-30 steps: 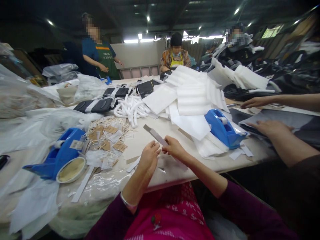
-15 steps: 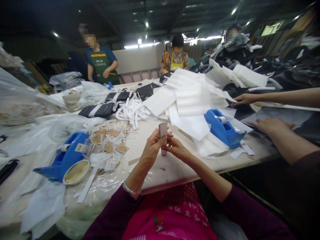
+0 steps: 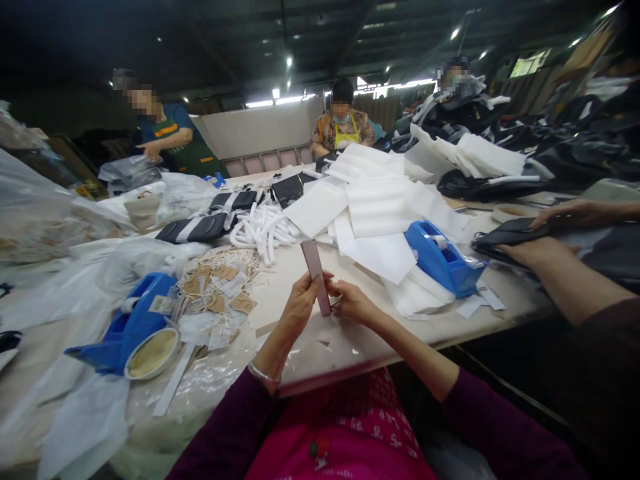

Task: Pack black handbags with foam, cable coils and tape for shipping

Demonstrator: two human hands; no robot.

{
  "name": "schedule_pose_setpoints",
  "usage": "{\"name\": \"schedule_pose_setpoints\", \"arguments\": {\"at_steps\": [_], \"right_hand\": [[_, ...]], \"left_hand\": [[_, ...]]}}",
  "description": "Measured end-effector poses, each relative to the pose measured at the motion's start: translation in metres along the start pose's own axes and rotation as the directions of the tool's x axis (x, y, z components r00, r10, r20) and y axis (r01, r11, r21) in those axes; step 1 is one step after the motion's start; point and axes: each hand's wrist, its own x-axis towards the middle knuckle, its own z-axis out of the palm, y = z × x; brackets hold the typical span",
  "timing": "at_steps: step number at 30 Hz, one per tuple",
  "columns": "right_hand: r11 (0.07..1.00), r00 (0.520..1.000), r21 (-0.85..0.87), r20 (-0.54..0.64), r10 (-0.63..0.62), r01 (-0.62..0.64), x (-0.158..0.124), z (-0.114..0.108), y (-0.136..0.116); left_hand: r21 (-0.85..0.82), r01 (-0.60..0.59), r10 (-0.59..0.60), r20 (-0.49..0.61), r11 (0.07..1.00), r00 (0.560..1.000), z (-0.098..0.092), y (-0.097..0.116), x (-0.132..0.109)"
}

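My left hand (image 3: 299, 301) is closed around a narrow mauve strip (image 3: 315, 277), stiff like folded cardboard, which stands nearly upright and leans a little left at the top. The thumb lies across its front and fingertips show behind its right edge. At the strip's lower right edge, my right hand (image 3: 356, 303) has its fingers curled in a pinch. What that pinch holds is too small to make out. Both hands are just above the near edge of the table (image 3: 280, 280). Left of them lies a heap of brown and white hang tags (image 3: 217, 303) with cream strings.
Blue tape dispensers (image 3: 133, 320) (image 3: 443, 260) stand on both sides. A shallow bowl (image 3: 153, 353) sits at left. White foam sheets (image 3: 375, 200), white tubes (image 3: 265, 230) and black straps (image 3: 200, 227) lie beyond. At right, a co-worker's hands (image 3: 545, 257) handle a black item.
The strip has turned and tilted left, showing a longer mauve face. My right hand has shifted slightly rightward. The co-worker's hands at right now grip a black item; the standing person at left raised an arm.
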Motion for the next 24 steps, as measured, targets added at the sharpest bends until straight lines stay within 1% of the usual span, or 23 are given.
{"name": "schedule_pose_setpoints", "arguments": {"at_steps": [1,3,5,7,9,10,12,14,15,17,19,21,22,23,24], "right_hand": [[0.995,1.0,-0.092,0.011,0.027,-0.026,-0.002,0.001,0.003],[0.977,0.997,-0.197,0.003,0.08,-0.077,-0.006,0.001,0.009],[0.961,0.992,-0.246,-0.011,0.129,-0.128,-0.008,0.0,0.013],[0.952,0.986,-0.256,-0.011,0.168,-0.165,-0.008,-0.004,0.016],[0.956,0.978,-0.211,0.004,0.209,-0.204,-0.009,-0.009,0.016],[0.961,0.97,-0.148,0.021,0.241,-0.235,-0.01,-0.012,0.015],[0.952,0.95,0.047,0.091,0.298,-0.303,-0.017,-0.019,0.01],[0.903,0.929,0.236,0.187,0.319,-0.358,-0.032,-0.028,0.003],[0.881,0.92,0.289,0.233,0.316,-0.375,-0.042,-0.034,0.0],[0.856,0.895,0.307,0.307,0.324,-0.415,-0.068,-0.046,-0.002],[0.867,0.868,0.225,0.346,0.356,-0.445,-0.098,-0.057,-0.001],[0.894,0.853,0.063,0.338,0.398,-0.443,-0.124,-0.066,-0.002],[0.905,0.858,-0.001,0.318,0.404,-0.426,-0.133,-0.07,-0.006],[0.914,0.868,-0.027,0.301,0.395,-0.406,-0.14,-0.073,-0.013],[0.923,0.881,-0.005,0.295,0.37,-0.386,-0.144,-0.076,-0.024]], "left_hand": [[-0.002,-0.003,0.003,-0.015,1.0,1.0,-0.002,0.002,-0.001],[-0.017,-0.037,0.036,-0.063,0.999,0.997,-0.007,0.009,-0.002],[-0.059,-0.074,0.066,-0.128,0.995,0.99,-0.013,0.02,-0.002],[-0.113,-0.073,0.051,-0.185,0.991,0.981,-0.02,0.03,-0.003],[-0.138,-0.01,-0.018,-0.2,0.99,0.98,-0.028,0.034,-0.004],[-0.14,0.042,-0.069,-0.195,0.989,0.978,-0.031,0.033,-0.005],[-0.146,0.158,-0.182,-0.169,0.977,0.969,-0.035,0.027,-0.007],[-0.172,0.255,-0.28,-0.137,0.952,0.95,-0.038,0.019,-0.01],[-0.19,0.289,-0.315,-0.123,0.938,0.941,-0.038,0.014,-0.011],[-0.223,0.336,-0.361,-0.085,0.915,0.929,-0.039,0.007,-0.014],[-0.242,0.362,-0.383,-0.047,0.9,0.922,-0.04,0.004,-0.017],[-0.241,0.384,-0.398,-0.012,0.891,0.917,-0.039,0.002,-0.018],[-0.231,0.401,-0.411,0.006,0.886,0.911,-0.039,0.001,-0.018],[-0.216,0.421,-0.426,0.021,0.881,0.904,-0.038,0.0,-0.017],[-0.196,0.442,-0.444,0.035,0.876,0.895,-0.037,-0.001,-0.017]]}}
